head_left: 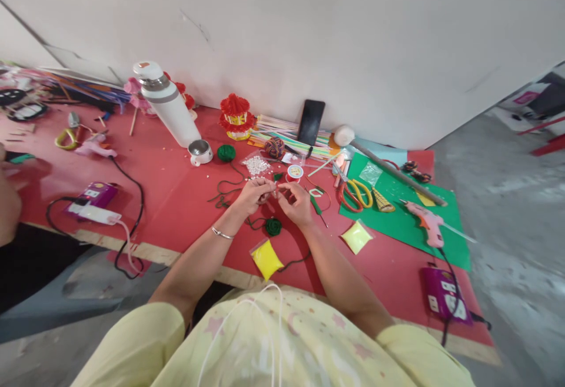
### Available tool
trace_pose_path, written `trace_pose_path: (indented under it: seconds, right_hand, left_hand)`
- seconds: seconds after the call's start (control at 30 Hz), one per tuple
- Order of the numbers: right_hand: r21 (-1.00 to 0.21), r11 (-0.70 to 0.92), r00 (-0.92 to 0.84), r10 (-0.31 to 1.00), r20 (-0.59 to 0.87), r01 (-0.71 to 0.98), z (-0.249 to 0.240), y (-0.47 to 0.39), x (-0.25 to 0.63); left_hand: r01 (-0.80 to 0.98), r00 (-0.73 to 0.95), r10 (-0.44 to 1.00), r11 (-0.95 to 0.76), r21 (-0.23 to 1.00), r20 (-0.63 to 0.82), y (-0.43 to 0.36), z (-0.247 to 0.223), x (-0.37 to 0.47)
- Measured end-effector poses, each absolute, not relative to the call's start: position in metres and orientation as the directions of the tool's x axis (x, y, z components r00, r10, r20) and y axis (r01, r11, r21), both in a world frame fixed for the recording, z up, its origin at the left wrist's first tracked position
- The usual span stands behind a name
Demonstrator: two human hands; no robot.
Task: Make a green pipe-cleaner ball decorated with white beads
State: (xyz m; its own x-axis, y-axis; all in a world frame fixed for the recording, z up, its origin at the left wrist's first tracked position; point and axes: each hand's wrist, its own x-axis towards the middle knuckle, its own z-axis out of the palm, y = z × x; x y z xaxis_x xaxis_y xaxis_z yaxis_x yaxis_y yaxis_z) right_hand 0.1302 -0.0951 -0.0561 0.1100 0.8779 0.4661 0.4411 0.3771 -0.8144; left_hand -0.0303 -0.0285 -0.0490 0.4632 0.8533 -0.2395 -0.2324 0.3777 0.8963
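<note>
My left hand (256,194) and my right hand (293,200) meet over the red table (163,193), fingertips almost touching. Both are pinched on something too small to make out. Just beyond them lie a bag of white beads (256,164) and a thread spool (295,172). Dark green yarn (273,226) is wound in a small ball below my hands, with another green ball (226,152) farther back. A green-handled crochet hook (316,204) rests right of my right hand. Nearer my body is a bright yellow packet (266,259).
Scissors (356,194) and a pink glue gun (426,222) lie at the right on a green sheet (452,240). A white bottle (170,107), a metal cup (200,152) and a phone (311,122) are farther back. Another person's arm (9,204) shows at the left edge.
</note>
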Motion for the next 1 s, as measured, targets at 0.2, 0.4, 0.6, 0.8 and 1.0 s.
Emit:
trace_pose_path:
  seconds: [0.2, 0.4, 0.6, 0.8, 1.0]
  right_hand:
    - [-0.819, 0.306, 0.201, 0.873, 0.445, 0.485, -0.062, -0.089, 0.134]
    - [-0.922, 0.218, 0.318, 0.892, 0.322, 0.321, -0.067, -0.084, 0.138]
    - [-0.982, 0.122, 0.308, 0.937, 0.163, 0.147, -0.061, -0.085, 0.137]
    - [-0.952, 0.207, 0.13, 0.962, 0.24, 0.226, -0.062, -0.088, 0.14]
    - [-0.899, 0.247, 0.056, 0.957, 0.285, 0.36, -0.064, -0.085, 0.14]
  left_hand:
    - [-0.199, 0.441, 0.871, 0.332, 0.922, -0.218, -0.03, -0.051, -0.029]
    - [-0.235, 0.356, 0.904, 0.331, 0.914, -0.236, -0.03, -0.051, -0.026]
    - [-0.234, 0.375, 0.902, 0.315, 0.92, -0.213, -0.03, -0.055, -0.026]
    - [-0.103, 0.369, 0.913, 0.226, 0.969, -0.174, -0.032, -0.056, -0.024]
    - [-0.106, 0.291, 0.944, 0.193, 0.976, -0.155, -0.035, -0.054, -0.021]
